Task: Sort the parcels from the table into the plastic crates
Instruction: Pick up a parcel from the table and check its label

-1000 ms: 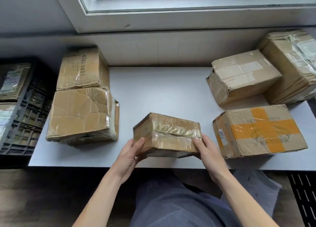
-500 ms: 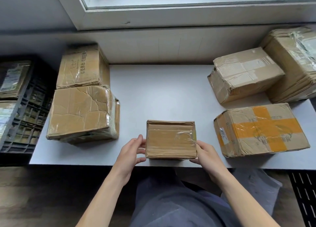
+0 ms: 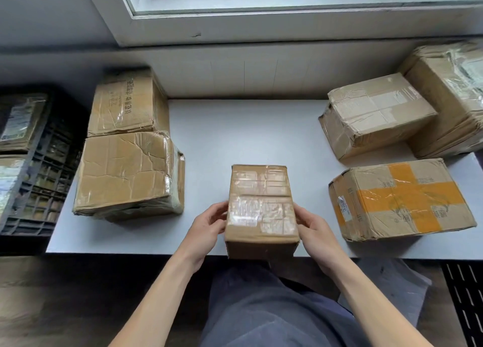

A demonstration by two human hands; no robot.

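Note:
A small taped cardboard parcel (image 3: 261, 205) is held at the near edge of the white table (image 3: 248, 137), its taped label face turned up toward me. My left hand (image 3: 206, 229) grips its left side and my right hand (image 3: 315, 231) grips its right side, fingers curled around the edges. A black plastic crate (image 3: 44, 169) stands at the far left beside the table, with parcels (image 3: 21, 122) lying inside it.
Two brown boxes (image 3: 125, 174) (image 3: 128, 103) stand on the table's left side. On the right lie a box with orange tape (image 3: 400, 197), a plain box (image 3: 373, 114) and a large wrapped box (image 3: 454, 93). A window sill runs along the back. A dark grille (image 3: 465, 302) shows at the lower right.
The small parcel has been turned in both hands: first tilted, then a plain face showed, now a longer taped label face points up and the box sits nearer to me.

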